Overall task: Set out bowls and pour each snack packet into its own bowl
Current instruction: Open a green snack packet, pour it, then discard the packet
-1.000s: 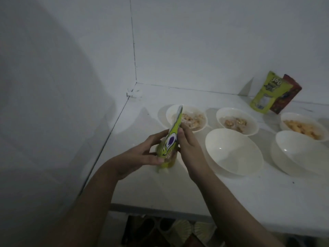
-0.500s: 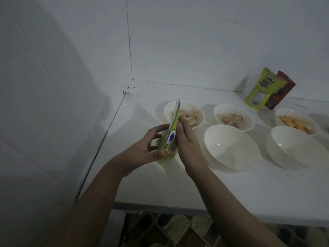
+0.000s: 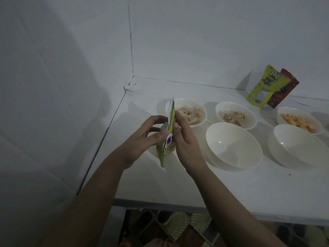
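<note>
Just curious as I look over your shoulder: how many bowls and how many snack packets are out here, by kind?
Bowls with snacks in them: 3
Empty bowls: 2
Snack packets leaning on the back wall: 2, yellow-green and red
Snack packet held in both hands: 1
Total: 8

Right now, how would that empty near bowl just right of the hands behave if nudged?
The empty bowl looks rigid and probably light. With its rounded sides and apparently narrow base, it may slide or rock on the smooth counter. It already seems tilted, so a rim push might tip it.
</note>
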`<act>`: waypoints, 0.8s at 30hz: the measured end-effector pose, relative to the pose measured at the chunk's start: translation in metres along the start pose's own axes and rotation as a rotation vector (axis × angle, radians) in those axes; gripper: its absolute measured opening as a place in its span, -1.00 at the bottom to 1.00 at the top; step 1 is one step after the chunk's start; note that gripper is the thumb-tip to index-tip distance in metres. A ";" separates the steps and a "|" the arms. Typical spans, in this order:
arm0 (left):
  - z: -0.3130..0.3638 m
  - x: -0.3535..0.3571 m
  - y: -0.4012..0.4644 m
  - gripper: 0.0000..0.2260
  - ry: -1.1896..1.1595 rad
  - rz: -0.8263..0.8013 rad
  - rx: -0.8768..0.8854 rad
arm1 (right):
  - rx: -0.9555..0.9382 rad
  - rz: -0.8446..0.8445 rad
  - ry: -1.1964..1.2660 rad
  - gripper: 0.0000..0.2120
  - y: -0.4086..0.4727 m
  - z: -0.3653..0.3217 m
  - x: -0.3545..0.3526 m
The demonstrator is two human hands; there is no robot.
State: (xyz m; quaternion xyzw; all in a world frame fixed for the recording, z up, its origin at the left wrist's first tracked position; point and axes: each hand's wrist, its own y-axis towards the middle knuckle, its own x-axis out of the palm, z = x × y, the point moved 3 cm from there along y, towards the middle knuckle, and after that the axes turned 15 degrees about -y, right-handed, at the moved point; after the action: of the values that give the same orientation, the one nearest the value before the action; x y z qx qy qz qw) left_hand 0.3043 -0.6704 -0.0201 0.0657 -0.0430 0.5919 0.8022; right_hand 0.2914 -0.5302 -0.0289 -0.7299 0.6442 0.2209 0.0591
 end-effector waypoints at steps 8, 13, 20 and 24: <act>0.009 0.001 0.001 -0.82 0.037 0.016 0.000 | -0.044 -0.006 -0.047 -0.65 0.000 0.005 0.000; 0.017 0.004 0.000 -0.81 0.189 0.012 0.159 | -0.096 -0.001 -0.115 -0.63 0.001 0.007 -0.001; 0.022 0.013 0.003 -0.84 0.219 0.027 0.180 | -0.080 0.177 -0.269 -0.83 0.004 -0.001 -0.009; 0.021 0.018 0.002 -0.79 0.161 0.054 0.153 | -0.035 0.117 -0.168 -0.86 0.000 -0.022 -0.019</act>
State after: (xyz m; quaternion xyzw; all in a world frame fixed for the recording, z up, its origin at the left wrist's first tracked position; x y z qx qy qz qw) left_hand 0.3080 -0.6556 0.0030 0.0777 0.0650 0.6181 0.7795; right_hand 0.2951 -0.5210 -0.0016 -0.6710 0.6744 0.2956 0.0871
